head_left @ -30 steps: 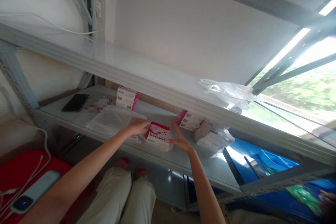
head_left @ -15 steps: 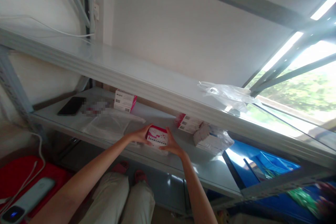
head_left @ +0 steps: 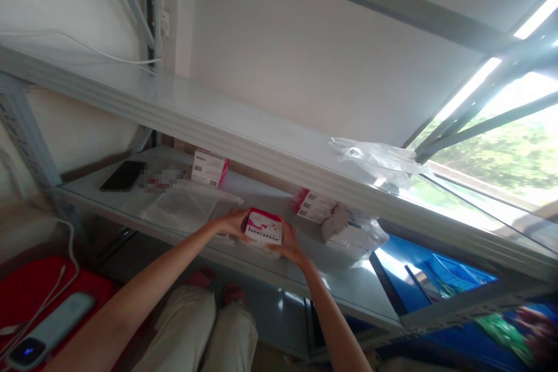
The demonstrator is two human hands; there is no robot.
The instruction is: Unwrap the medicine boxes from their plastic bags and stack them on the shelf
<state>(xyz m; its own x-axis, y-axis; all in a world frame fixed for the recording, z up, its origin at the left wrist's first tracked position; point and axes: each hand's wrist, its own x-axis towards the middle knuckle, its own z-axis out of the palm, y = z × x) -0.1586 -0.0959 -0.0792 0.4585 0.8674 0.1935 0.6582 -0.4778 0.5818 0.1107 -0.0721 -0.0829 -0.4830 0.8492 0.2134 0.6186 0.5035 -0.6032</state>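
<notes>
Hands (head_left: 234, 225) (head_left: 291, 243) drawn inward since a second ago, both clamped on white box (head_left: 264, 228), magenta-banded, blurry lettering apparently dark

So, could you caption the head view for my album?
Left-hand grip and right-hand grip hold a rectangular pink-and-white cardboard box at a flat grey shelf.
</notes>
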